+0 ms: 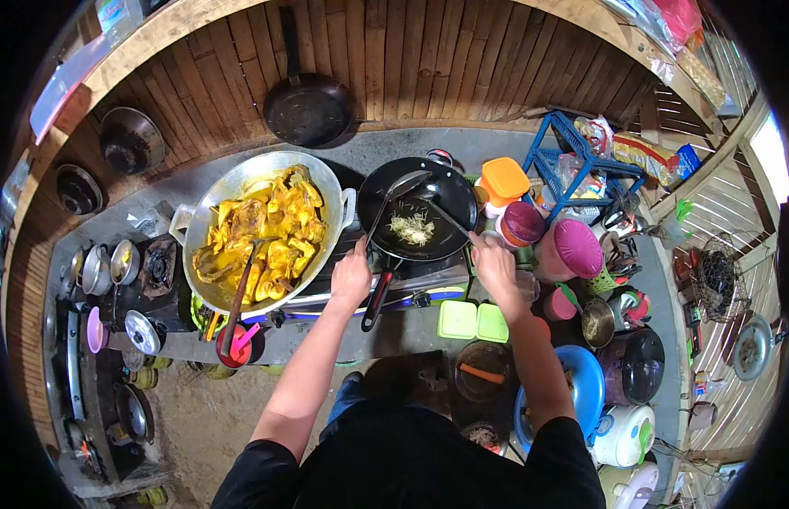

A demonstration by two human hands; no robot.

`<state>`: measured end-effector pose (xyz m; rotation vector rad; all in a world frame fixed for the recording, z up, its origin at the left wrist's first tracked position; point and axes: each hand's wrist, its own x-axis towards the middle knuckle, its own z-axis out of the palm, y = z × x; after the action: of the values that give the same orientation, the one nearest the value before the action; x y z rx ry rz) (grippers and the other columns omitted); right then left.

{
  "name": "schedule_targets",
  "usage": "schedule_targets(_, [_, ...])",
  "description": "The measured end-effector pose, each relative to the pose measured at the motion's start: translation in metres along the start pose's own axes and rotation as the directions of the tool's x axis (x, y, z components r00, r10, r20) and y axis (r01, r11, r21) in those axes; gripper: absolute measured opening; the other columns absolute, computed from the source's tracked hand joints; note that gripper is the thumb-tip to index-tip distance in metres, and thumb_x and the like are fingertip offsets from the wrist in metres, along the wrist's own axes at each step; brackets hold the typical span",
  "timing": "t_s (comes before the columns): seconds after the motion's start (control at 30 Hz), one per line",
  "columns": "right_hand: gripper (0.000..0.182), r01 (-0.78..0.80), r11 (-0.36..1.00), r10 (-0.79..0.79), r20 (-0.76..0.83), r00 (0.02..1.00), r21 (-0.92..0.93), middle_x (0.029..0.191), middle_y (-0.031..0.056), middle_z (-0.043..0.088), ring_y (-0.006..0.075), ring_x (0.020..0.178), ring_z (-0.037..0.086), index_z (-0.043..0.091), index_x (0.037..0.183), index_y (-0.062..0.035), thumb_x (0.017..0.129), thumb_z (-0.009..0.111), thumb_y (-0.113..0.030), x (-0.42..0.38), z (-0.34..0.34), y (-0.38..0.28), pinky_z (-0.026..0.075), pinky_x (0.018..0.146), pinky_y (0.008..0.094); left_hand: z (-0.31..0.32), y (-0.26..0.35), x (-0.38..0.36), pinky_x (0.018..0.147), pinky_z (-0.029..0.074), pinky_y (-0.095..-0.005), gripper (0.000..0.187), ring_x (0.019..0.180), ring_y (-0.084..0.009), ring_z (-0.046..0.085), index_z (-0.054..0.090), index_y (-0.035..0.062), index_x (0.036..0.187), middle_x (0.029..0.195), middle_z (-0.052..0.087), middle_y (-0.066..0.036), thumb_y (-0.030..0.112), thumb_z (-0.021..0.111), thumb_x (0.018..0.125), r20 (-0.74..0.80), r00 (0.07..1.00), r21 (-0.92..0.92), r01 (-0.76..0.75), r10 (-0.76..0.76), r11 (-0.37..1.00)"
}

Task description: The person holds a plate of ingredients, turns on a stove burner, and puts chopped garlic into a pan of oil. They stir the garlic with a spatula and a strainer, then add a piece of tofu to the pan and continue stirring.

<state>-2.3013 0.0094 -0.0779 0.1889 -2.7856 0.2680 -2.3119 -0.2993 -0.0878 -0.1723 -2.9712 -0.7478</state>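
Observation:
My left hand (352, 273) is closed around the handle of a dark ladle (408, 182), whose rounded head rests over the far left part of a black wok (450, 237). My right hand (495, 265) grips a thin dark utensil (445, 217) that slants into the wok from the right; I cannot make out its kind. Between the two tools lies a small heap of pale shredded food (413, 227) on the wok's bottom. The wok's long handle (377, 301) points towards me, and neither hand touches it.
Left of the wok stands a large aluminium pan (191, 267) of yellow chicken pieces (276, 229), a wooden-handled tool (240, 297) leaning in it. On the right are an orange-lidded container (505, 180), a pink-lidded tub (579, 248), a blue rack (573, 161) and a blue basin (594, 373).

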Motion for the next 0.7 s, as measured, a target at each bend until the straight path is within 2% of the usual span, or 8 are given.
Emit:
schedule_targets(0.17, [0.039, 0.029, 0.999, -0.030, 0.044, 0.999, 0.031, 0.091, 0.0160, 0.063, 0.0361, 0.074, 0.068, 0.065, 0.123, -0.0153, 0.087, 0.055, -0.008, 0.007, 0.013, -0.019, 0.055, 0.067, 0.0469, 0.006, -0.004, 0.000, 0.082, 0.052, -0.0528, 0.049, 0.094, -0.0437, 0.065, 0.046, 0.0050, 0.138, 0.106, 0.065, -0.027, 0.005, 0.050, 0.089, -0.018, 1.000, -0.009, 0.025, -0.025, 1.000])
schedule_targets(0.3, [0.037, 0.108, 0.993, -0.112, 0.102, 0.989, 0.044, 0.093, 0.0155, 0.063, 0.0351, 0.074, 0.068, 0.066, 0.123, -0.0167, 0.088, 0.055, -0.011, -0.010, -0.012, -0.016, 0.055, 0.066, 0.0461, 0.008, -0.008, -0.002, 0.082, 0.050, -0.0539, 0.043, 0.094, -0.0443, 0.064, 0.047, 0.0048, 0.136, 0.106, 0.065, -0.028, 0.009, 0.049, 0.094, -0.036, 0.999, -0.049, 0.021, -0.023, 0.999])
schedule_targets(0.37, [0.037, 0.110, 0.993, -0.113, 0.118, 0.987, 0.034, 0.095, 0.0150, 0.064, 0.0346, 0.074, 0.068, 0.066, 0.122, -0.0169, 0.088, 0.056, -0.011, -0.021, -0.040, -0.015, 0.054, 0.066, 0.0459, 0.005, -0.008, -0.005, 0.082, 0.052, -0.0531, 0.042, 0.095, -0.0431, 0.065, 0.049, 0.0032, 0.135, 0.108, 0.065, -0.027, 0.010, 0.048, 0.094, 0.007, 0.999, -0.048, 0.034, -0.034, 0.998])
schedule_targets(0.43, [0.036, 0.113, 0.993, -0.116, 0.139, 0.984, 0.026, 0.098, 0.0145, 0.064, 0.0340, 0.075, 0.068, 0.066, 0.122, -0.0171, 0.087, 0.057, -0.012, -0.032, -0.054, -0.007, 0.054, 0.066, 0.0457, 0.008, -0.013, -0.010, 0.082, 0.051, -0.0540, 0.040, 0.094, -0.0445, 0.064, 0.050, 0.0038, 0.134, 0.104, 0.065, -0.028, 0.011, 0.048, 0.095, -0.024, 1.000, -0.096, 0.006, -0.008, 0.995])
schedule_targets(0.5, [0.037, 0.043, 0.999, -0.046, 0.106, 0.993, 0.029, 0.103, 0.0123, 0.065, 0.0328, 0.078, 0.068, 0.066, 0.122, -0.0175, 0.086, 0.060, -0.012, -0.041, -0.060, 0.003, 0.054, 0.067, 0.0451, 0.007, -0.014, -0.013, 0.081, 0.050, -0.0548, 0.038, 0.093, -0.0458, 0.064, 0.051, 0.0045, 0.133, 0.100, 0.066, -0.029, 0.012, 0.048, 0.095, -0.057, 0.998, -0.139, -0.021, 0.013, 0.990])
schedule_targets(0.53, [0.039, 0.015, 1.000, -0.014, 0.148, 0.989, -0.006, 0.105, 0.0101, 0.065, 0.0325, 0.081, 0.067, 0.065, 0.125, -0.0178, 0.086, 0.062, -0.012, -0.043, -0.060, 0.007, 0.053, 0.068, 0.0445, 0.004, -0.013, -0.015, 0.081, 0.050, -0.0552, 0.038, 0.092, -0.0465, 0.063, 0.052, 0.0044, 0.133, 0.099, 0.066, -0.029, 0.013, 0.048, 0.096, -0.029, 1.000, -0.155, -0.003, -0.002, 0.988])
schedule_targets(0.6, [0.040, 0.001, 1.000, 0.000, 0.120, 0.993, -0.005, 0.104, 0.0106, 0.065, 0.0325, 0.081, 0.067, 0.064, 0.126, -0.0178, 0.086, 0.061, -0.013, -0.046, -0.058, 0.006, 0.053, 0.068, 0.0449, 0.002, -0.009, -0.019, 0.077, 0.052, -0.0553, 0.037, 0.086, -0.0462, 0.065, 0.053, 0.0006, 0.130, 0.094, 0.066, -0.029, 0.014, 0.048, 0.095, -0.042, 0.999, -0.162, -0.023, 0.017, 0.986])
schedule_targets(0.7, [0.041, -0.022, 0.999, 0.019, 0.068, 0.998, 0.045, 0.102, 0.0125, 0.064, 0.0334, 0.080, 0.067, 0.062, 0.128, -0.0179, 0.088, 0.061, -0.014, -0.045, -0.052, -0.006, 0.054, 0.068, 0.0463, 0.004, -0.010, -0.020, 0.077, 0.052, -0.0558, 0.037, 0.086, -0.0467, 0.065, 0.053, 0.0011, 0.130, 0.093, 0.066, -0.029, 0.013, 0.048, 0.095, -0.035, 0.999, -0.166, -0.040, 0.035, 0.985])
